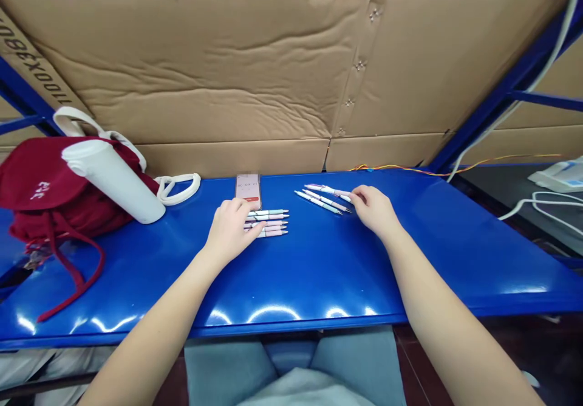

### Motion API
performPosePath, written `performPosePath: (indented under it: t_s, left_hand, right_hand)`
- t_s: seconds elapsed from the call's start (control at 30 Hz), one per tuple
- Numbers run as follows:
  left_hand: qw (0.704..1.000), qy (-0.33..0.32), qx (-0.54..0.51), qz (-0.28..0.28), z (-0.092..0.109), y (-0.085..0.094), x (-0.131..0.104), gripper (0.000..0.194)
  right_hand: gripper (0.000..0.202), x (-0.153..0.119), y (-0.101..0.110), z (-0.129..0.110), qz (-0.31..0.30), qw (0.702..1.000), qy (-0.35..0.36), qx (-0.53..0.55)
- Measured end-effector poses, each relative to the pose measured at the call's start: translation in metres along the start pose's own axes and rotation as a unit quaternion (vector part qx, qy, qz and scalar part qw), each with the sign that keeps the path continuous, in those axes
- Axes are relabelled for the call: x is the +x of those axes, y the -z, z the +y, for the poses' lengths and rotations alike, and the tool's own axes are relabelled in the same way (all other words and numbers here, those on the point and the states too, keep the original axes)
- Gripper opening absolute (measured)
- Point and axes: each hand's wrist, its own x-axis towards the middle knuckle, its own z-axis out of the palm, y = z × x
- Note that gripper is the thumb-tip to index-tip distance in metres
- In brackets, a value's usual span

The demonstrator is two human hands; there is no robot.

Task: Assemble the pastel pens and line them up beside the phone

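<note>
Several pens [273, 223] lie side by side on the blue table [310, 278], tips to the right. My left hand [233, 227] rests over their left ends, thumb and fingers apart on either side of the row. Right of this row, a looser group of pens [321, 202] lies slanted. My right hand [370, 206] pinches the right end of a white and purple pen [324, 188] at the top of that group. A phone [248, 186] showing a timer lies just beyond my left hand, whose fingers reach its lower edge.
On the left, a red bag [68, 193] with white handles has a white bottle [116, 181] leaning on it. Cardboard [255, 78] stands behind the table. Thin wires [396, 167] run along the back edge, and white cables [537, 202] lie at right.
</note>
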Motion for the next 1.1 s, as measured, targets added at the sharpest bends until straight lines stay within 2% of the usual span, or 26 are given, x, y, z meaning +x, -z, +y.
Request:
performPosePath:
  t_s: [0.1,0.2,0.27,0.37,0.43,0.5,0.63,0.77,0.87,0.97,1.1]
  left_hand:
    - [0.996,-0.027,-0.012,-0.088,-0.002,-0.005,0.001,0.028]
    - [0.989,-0.051,-0.037,-0.131,0.001,-0.006,0.001,0.024]
    - [0.987,-0.064,-0.047,-0.143,0.005,-0.006,0.000,0.022]
    - [0.985,-0.080,-0.049,-0.144,0.010,-0.004,-0.001,0.018]
    - [0.984,-0.091,-0.044,-0.144,0.013,-0.004,-0.002,0.017]
    - [0.983,-0.098,-0.038,-0.149,0.015,-0.003,-0.002,0.016]
    - [0.982,-0.110,0.000,-0.156,0.023,-0.003,-0.002,0.015]
    - [0.979,-0.125,0.044,-0.156,0.039,-0.004,-0.007,0.024]
    - [0.981,-0.124,0.029,-0.146,0.050,-0.006,-0.013,0.033]
    - [0.984,-0.112,0.020,-0.138,0.055,-0.008,-0.020,0.033]
    - [0.982,-0.115,0.041,-0.142,0.053,-0.007,-0.030,0.036]
  right_hand:
    - [0.022,0.000,-0.007,0.005,-0.038,0.996,-0.021,-0.083]
    - [0.032,-0.008,-0.013,-0.016,-0.012,0.994,-0.003,-0.109]
    - [0.027,-0.018,-0.018,-0.039,-0.028,0.994,0.062,-0.082]
    - [0.019,-0.036,-0.029,-0.075,-0.130,0.969,0.211,-0.007]
    - [0.019,-0.045,-0.036,-0.092,-0.165,0.953,0.255,0.011]
    - [0.019,-0.049,-0.039,-0.100,-0.181,0.946,0.269,0.017]
    - [0.013,-0.051,-0.032,-0.102,-0.201,0.942,0.267,0.022]
    - [0.011,-0.060,-0.021,-0.099,-0.218,0.943,0.249,0.048]
    - [0.016,-0.068,-0.020,-0.093,-0.215,0.947,0.224,0.083]
    - [0.026,-0.071,-0.023,-0.089,-0.204,0.952,0.208,0.093]
    - [0.030,-0.073,-0.020,-0.093,-0.227,0.941,0.246,0.049]
